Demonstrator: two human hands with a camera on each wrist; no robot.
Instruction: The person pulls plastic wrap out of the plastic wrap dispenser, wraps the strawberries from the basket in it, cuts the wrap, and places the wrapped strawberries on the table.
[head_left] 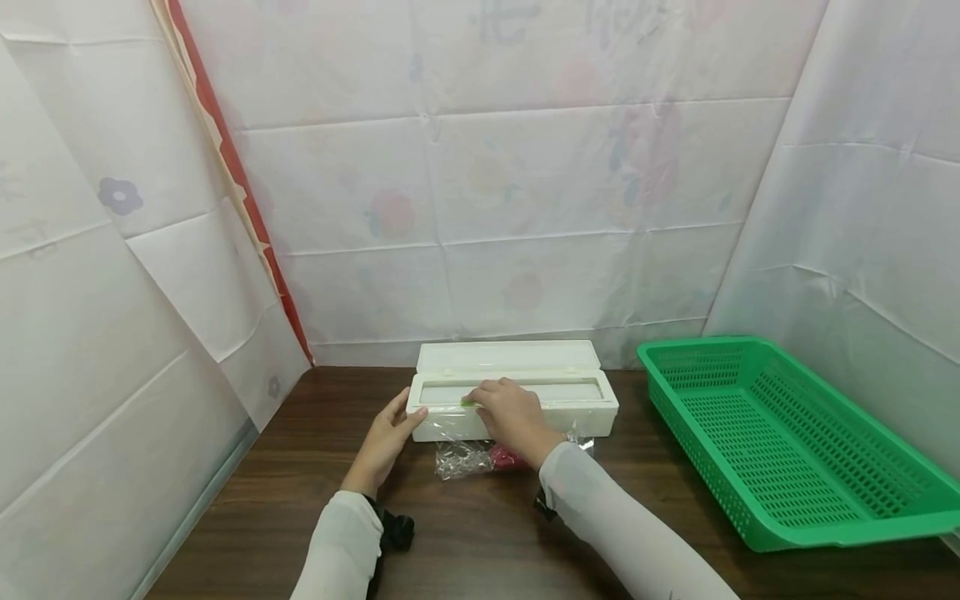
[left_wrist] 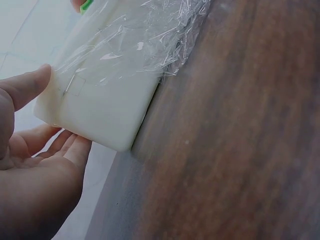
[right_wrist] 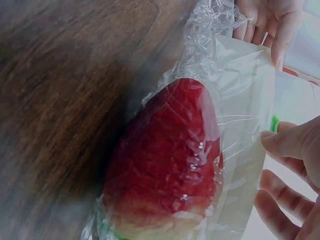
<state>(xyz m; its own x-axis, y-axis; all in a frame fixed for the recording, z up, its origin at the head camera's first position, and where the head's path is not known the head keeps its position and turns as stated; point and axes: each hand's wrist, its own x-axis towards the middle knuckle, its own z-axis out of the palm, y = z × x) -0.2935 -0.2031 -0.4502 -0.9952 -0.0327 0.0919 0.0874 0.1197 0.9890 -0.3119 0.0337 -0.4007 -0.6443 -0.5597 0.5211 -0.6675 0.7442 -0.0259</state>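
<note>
A white cling film dispenser [head_left: 588,419] lies lengthwise on the table, its lid raised at the back. My left hand [head_left: 384,437] grips its left end, thumb at the front top edge and fingers round the end. Over the top front edge, my right hand [head_left: 516,414] pinches a small green slide cutter [right_wrist: 274,122] between thumb and forefinger. Clear film [left_wrist: 175,35] hangs down the front and lies crumpled on the table. Under the film, close before the dispenser, is a red, fruit-shaped thing [right_wrist: 170,150] with a pale yellow end. In the head view the right forearm partly hides it.
A large green perforated basket [head_left: 780,450] stands at the right. The dark wooden table [head_left: 480,550] ends at a sheet-covered wall [head_left: 510,183] behind, with more sheeting at both sides.
</note>
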